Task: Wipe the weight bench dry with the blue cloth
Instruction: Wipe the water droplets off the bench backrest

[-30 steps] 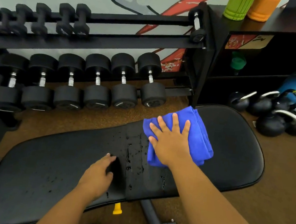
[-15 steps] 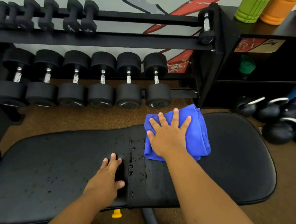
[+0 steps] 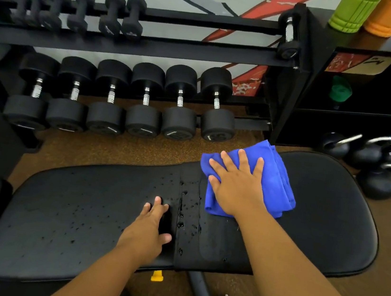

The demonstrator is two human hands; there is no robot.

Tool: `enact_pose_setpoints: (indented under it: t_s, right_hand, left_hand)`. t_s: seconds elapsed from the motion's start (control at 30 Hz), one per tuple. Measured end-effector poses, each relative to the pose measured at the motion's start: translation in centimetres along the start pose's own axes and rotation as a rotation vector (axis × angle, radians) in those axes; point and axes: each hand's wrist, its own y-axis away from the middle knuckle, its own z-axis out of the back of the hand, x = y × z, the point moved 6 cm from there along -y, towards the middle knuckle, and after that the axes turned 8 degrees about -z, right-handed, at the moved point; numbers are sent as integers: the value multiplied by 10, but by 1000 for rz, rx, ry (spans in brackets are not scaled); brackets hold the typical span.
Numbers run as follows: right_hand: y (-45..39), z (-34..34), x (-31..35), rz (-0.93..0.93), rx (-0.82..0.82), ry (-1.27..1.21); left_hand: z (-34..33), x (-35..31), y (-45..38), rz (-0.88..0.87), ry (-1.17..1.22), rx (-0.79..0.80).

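The black padded weight bench [image 3: 329, 215] runs left to right across the lower view. Water drops lie on its middle and left pad. A folded blue cloth [image 3: 276, 183] rests on the bench near the far edge, right of the wet seam. My right hand [image 3: 236, 185] lies flat on the cloth with fingers spread, pressing it down. My left hand [image 3: 151, 229] rests flat on the wet pad just left of the seam, fingers apart, holding nothing.
A dumbbell rack [image 3: 153, 48] stands behind the bench with several large black dumbbells [image 3: 141, 118] on its low tier. Kettlebells [image 3: 374, 181] sit on the floor at the right. A black shelf [image 3: 370, 96] holds green and orange rollers [image 3: 351, 12].
My right hand and the cloth have shifted slightly toward the bench's far edge. My left hand has spread flatter on the pad. The camera has tilted down and left a little.
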Motion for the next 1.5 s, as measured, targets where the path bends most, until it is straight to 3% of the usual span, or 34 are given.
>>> enact_pose_setpoints:
  t_s: [0.17,0.4,0.57,0.83,1.1,1.3,1.5]
  right_hand:
    - [-2,-3,4,8,33,43]
    - [116,-27,8,15,-22,-119]
    - [68,-11,-1,-75,9,-84]
    - [-9,2,-5,-18,33,-14]
    - [20,-1,-11,148,2,24]
    - [11,-3,-5,-12,-13,31]
    - [85,-18,7,122,12,54]
  left_hand:
    - [-1,3,1,-9,18,0]
    - [-1,3,0,3,35,-10]
    - [-1,3,-1,0,15,15]
    - [3,-2,0,-13,-32,24]
    - [-2,2,-3,-25,-44,26]
    - [-4,4,-6,-34,-49,32]
    - [-2,6,-4,-8,-34,23]
